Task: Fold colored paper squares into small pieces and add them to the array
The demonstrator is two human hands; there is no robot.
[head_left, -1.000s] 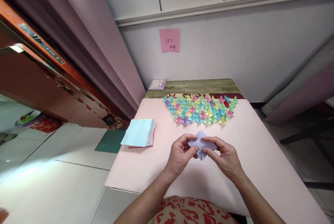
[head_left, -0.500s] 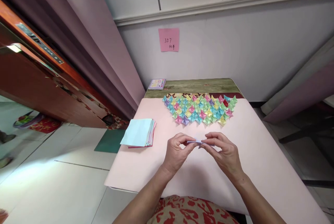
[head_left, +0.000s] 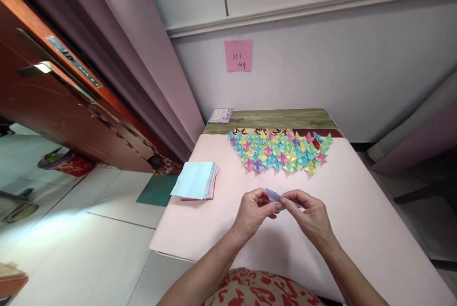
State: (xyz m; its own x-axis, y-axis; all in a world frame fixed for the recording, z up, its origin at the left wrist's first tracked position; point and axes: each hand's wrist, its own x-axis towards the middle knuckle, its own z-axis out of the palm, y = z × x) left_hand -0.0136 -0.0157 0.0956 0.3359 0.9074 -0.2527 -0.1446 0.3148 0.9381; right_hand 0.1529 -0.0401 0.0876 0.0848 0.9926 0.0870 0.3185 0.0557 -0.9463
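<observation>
Between my hands, just above the pink tabletop, is a small folded piece of light purple paper [head_left: 273, 195]. My left hand [head_left: 254, 213] pinches its left side between thumb and fingers. My right hand [head_left: 307, 208] grips the other side, its thumb lying across the face of the paper. The fingers cover much of the lower and right parts. Beyond my hands, several small folded paper pieces [head_left: 282, 151] in green, blue, yellow, pink and purple sit close together in rows. To the left lies a stack of square coloured paper [head_left: 194, 180] with a light blue sheet on top.
The pink-covered table [head_left: 221, 230] meets a wall carrying a pink note [head_left: 238, 56]. A small printed pack [head_left: 220, 115] lies at the back left corner. A curtain [head_left: 150, 58] and a wooden door [head_left: 53, 106] stand at the left, with a green mat [head_left: 156, 190] on the floor.
The purple paper has turned from nearly edge-on to showing its face, and my right thumb has moved onto it. The whole view has shifted slightly.
</observation>
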